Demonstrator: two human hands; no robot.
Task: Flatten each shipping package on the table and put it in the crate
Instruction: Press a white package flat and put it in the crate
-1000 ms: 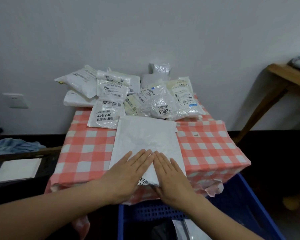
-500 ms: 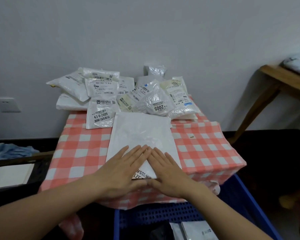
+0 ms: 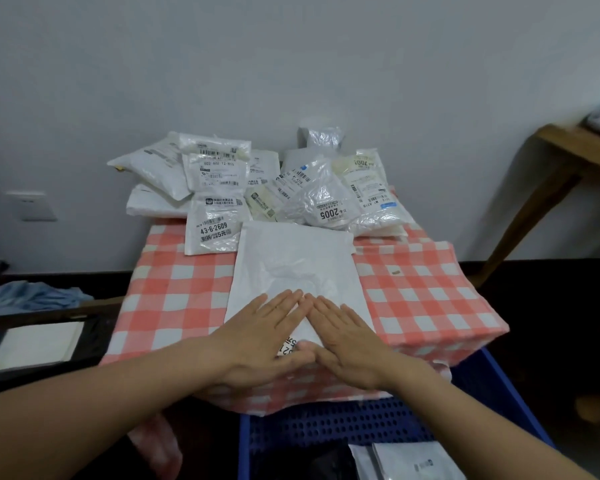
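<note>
The white shipping package point(image 3: 293, 265) lies at the front of the checked table point(image 3: 426, 299), and its slick plastic could skid off the near edge or puff back with trapped air if the press is uneven. It looks broad, thin and faintly crinkled mid-sheet. The left hand point(image 3: 260, 337) and right hand point(image 3: 349, 344) press its near end with straight fingers, gripping nothing, fingertips meeting; the unflattened pile point(image 3: 274, 192) sits behind, the blue crate point(image 3: 326, 427) below the edge.

Left hand point(image 3: 264, 336), right hand point(image 3: 347, 344) flat on white package point(image 3: 291, 265), blue crate point(image 3: 343, 424) below, perhaps part-filled
</note>
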